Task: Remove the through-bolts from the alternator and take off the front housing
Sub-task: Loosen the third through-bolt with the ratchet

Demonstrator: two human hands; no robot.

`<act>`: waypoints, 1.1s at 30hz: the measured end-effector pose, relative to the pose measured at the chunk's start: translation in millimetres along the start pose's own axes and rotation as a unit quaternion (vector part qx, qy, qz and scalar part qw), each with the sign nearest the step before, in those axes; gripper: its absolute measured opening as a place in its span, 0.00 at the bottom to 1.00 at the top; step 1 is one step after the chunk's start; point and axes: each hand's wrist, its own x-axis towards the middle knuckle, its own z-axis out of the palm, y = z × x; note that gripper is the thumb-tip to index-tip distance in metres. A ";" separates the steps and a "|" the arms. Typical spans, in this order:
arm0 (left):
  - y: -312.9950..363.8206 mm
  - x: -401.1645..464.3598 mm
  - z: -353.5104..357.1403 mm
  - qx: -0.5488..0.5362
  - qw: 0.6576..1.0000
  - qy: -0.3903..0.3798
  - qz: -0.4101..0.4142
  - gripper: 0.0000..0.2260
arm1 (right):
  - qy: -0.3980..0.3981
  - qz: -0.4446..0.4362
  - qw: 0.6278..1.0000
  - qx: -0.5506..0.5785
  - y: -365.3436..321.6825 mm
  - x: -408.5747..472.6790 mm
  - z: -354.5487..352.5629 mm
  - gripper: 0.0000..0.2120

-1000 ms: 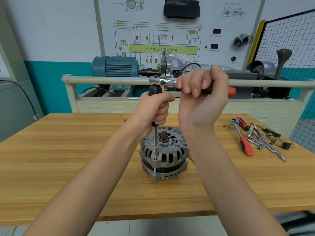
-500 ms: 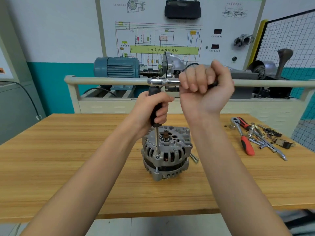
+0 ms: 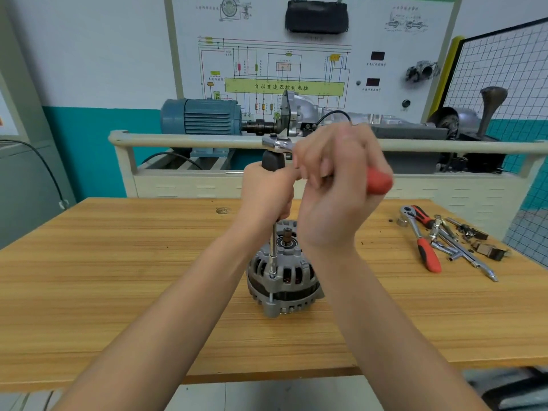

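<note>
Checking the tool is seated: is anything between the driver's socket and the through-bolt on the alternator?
Nothing visible. The extension runs straight down from the left hand to the bolt on the alternator rim; the right hand grips the ratchet handle above.

Alternator (image 3: 283, 277): cast metal housing, matt grey, slightly rough finish; copper-coloured windings show thru the slots. Shaft bearing at top: dark ring, faint sheen.
Extension bar (image 3: 273, 247): bright chromed steel, smooth, glossy.
Driver handle (image 3: 272, 160): black, matt, prob. rubber or plastic (blurred).
Ratchet (image 3: 326, 160): polished metal head, red grip smooth w/ low sheen.
Workbench (image 3: 118, 277): wood-grain top, light, satin, smooth.
Spare ratchet (image 3: 421, 238): chrome shank, red and black grip.
Loose sockets and bars (image 3: 456, 241): shiny plated metal.
Motor (image 3: 201, 117) behind: painted blue-grey, matt, ribbed casing.
</note>
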 end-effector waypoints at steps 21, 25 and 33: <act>-4.2 3.9 -2.1 -0.055 0.997 -0.054 -0.013 0.16 | 0.098 0.211 0.945 0.229 5.8 26.7 -30.5 0.22; -5.3 1.9 5.5 -0.027 0.999 0.022 0.032 0.17 | 0.020 0.037 0.997 0.060 -0.2 5.3 -11.9 0.17; -2.5 6.7 -5.2 -0.055 0.995 -0.081 0.035 0.16 | 0.032 0.122 0.981 0.150 1.5 22.3 -20.0 0.19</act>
